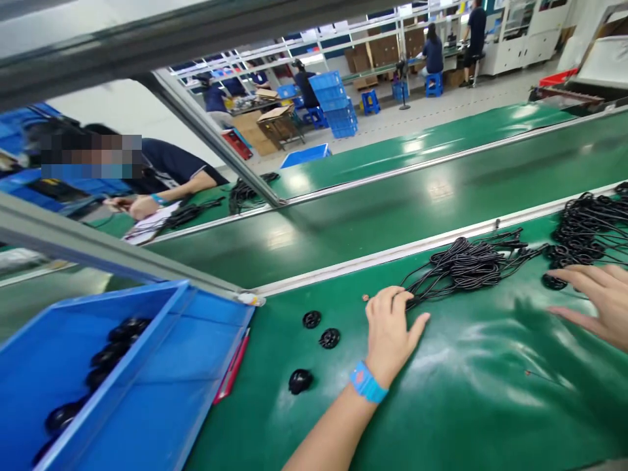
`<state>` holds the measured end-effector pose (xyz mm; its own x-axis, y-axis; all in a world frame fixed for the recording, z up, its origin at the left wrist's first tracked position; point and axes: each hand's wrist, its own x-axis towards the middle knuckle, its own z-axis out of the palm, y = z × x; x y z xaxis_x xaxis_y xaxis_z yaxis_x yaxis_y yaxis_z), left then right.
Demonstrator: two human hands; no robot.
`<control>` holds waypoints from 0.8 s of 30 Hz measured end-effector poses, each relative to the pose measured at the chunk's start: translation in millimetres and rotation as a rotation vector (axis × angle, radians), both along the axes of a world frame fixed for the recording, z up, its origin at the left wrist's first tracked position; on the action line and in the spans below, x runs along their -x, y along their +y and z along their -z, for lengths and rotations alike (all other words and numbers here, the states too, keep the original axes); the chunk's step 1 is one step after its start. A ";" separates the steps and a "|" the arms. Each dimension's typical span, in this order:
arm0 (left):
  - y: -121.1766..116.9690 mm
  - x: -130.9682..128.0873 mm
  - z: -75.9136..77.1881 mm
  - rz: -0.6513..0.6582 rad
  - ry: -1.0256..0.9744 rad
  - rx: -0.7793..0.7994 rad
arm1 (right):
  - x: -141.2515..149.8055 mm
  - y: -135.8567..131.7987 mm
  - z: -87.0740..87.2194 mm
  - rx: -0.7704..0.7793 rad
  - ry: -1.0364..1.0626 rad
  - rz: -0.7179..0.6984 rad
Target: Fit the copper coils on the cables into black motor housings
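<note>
Left grip [390, 327] curls onto the cable bundle [461, 265] at frame centre, right hand [601, 301] spread open lower right; best pinch one cord cleanly, avoiding tangles.

The left hand [390, 327] reaches forward on a bare forearm that runs up from the lower edge of the view, a blue band round the wrist. It lies palm down, thumb spread to the right, fingers [392, 297] curled at the tips. The right hand [601, 301] comes in from the right edge, palm down, fingers [572, 275] stretched out leftward and slightly apart
</note>
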<state>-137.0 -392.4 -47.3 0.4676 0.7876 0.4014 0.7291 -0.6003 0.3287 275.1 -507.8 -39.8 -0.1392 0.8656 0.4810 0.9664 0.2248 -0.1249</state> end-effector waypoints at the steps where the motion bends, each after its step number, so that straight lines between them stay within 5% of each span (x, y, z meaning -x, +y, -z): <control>1: 2.9 11.5 0.2 -0.055 0.003 0.005 | 17.0 16.8 -1.1 0.026 -0.056 -0.028; 4: 8.4 28.9 1.0 -0.123 0.022 0.023 | 55.7 60.1 -1.2 0.055 -0.097 -0.097; 8: 16.7 19.1 2.8 -0.076 0.061 0.060 | 89.1 90.6 1.3 0.057 -0.093 -0.150; 17: 36.1 -4.1 -2.4 0.024 0.103 0.175 | 113.1 80.7 8.6 -0.019 0.009 -0.102; 24: 49.0 -1.4 -28.5 0.098 0.058 0.282 | 126.9 90.3 3.8 -0.041 0.020 -0.083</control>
